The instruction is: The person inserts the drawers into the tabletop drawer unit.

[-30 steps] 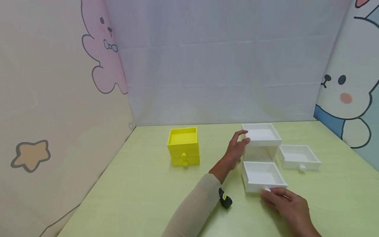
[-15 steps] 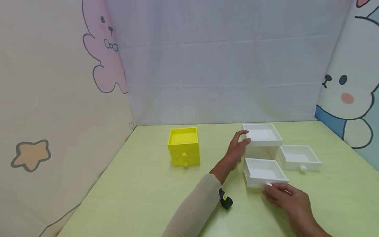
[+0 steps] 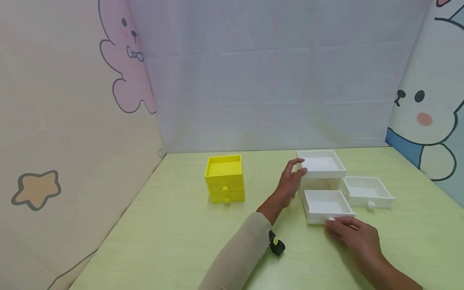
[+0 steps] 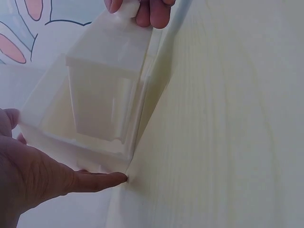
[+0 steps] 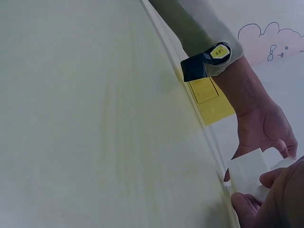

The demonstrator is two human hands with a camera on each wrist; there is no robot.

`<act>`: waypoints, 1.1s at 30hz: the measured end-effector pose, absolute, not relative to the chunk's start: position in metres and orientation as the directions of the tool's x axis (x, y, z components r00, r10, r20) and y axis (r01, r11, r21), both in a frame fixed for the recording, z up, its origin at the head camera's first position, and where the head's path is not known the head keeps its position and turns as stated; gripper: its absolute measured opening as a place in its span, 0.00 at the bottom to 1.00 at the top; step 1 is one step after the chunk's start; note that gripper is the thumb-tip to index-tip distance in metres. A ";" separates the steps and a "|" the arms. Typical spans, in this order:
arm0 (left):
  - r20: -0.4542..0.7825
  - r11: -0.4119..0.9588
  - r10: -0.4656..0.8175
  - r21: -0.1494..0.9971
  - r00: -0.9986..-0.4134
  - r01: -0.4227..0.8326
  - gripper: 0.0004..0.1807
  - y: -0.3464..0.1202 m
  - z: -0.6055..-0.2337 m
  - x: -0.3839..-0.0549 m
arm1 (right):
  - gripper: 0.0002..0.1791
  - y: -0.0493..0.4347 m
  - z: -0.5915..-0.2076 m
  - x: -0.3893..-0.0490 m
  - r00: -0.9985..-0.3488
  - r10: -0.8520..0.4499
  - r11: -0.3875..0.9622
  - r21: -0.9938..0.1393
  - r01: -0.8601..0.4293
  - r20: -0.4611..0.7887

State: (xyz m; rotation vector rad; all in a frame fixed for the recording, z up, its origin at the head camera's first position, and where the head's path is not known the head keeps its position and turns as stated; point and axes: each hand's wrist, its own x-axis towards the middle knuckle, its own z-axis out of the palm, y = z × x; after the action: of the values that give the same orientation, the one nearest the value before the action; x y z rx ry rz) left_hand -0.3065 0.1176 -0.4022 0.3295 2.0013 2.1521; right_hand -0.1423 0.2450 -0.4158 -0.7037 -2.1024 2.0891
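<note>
White cabinet (image 3: pixel 322 175): likely light, stiff; your left hand (image 3: pixel 287 183), fingers spread, rests against its side. Drawer (image 3: pixel 328 200) at its open front, probably slick. Your right hand (image 3: pixel 359 237) pinches the knob (image 4: pixel 127 8), likely best hold.

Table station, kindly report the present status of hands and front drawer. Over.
Right hand pinches knob of front drawer; left hand holds white cabinet. Front drawer not pushed fully in. Nothing visibly blocking; other drawer alongside.
</note>
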 end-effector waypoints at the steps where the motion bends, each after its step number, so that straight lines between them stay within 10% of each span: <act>1: 0.036 -0.073 0.283 0.997 -0.958 0.016 0.14 0.118 -0.402 -0.306 | 0.04 0.245 -0.416 -0.143 -0.890 0.380 -0.046 -0.966 0.255 -0.253; 33: 0.048 -0.061 0.261 0.998 -0.964 0.033 0.13 0.121 -0.404 -0.307 | 0.04 0.252 -0.419 -0.164 -0.917 0.323 0.005 -0.969 0.247 -0.233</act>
State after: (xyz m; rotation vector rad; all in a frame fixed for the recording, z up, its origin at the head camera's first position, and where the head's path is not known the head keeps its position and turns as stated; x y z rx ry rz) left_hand -0.3074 0.1206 -0.4043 0.3227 2.0371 2.1555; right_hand -0.1641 0.2521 -0.4190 -0.6217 -2.1861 2.0869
